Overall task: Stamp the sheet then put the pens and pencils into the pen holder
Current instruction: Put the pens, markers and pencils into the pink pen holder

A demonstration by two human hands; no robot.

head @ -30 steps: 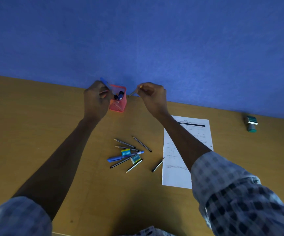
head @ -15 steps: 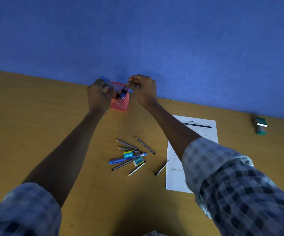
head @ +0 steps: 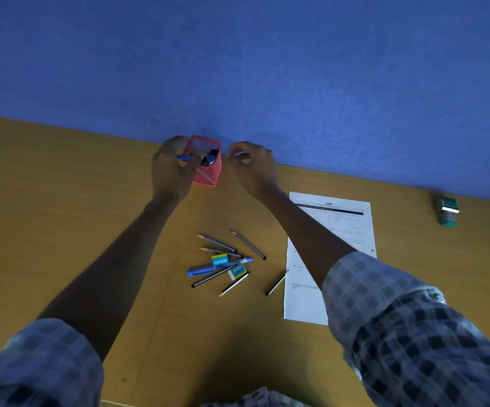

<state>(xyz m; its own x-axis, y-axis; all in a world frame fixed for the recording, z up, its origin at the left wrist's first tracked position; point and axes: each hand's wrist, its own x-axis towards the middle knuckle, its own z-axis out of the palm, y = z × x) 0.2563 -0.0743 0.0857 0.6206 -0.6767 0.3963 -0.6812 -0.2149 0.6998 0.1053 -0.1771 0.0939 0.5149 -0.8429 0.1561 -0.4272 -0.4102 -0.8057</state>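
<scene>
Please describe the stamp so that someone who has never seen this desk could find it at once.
Follow the blue wall along the back edge of the wooden desk to its far right. There, beyond the printed sheet, the stamp lies alone. It is short, blocky and green, unlike the long thin pens and pencils that lie in the middle of the desk.

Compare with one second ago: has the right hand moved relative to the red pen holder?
Yes. The right hand went to the red pen holder rim, then drew back right, now without its pencil.

red mesh pen holder (head: 208, 171) upright by the wall; pencils (head: 232, 254) scattered beside printed sheet (head: 340, 230).
</scene>
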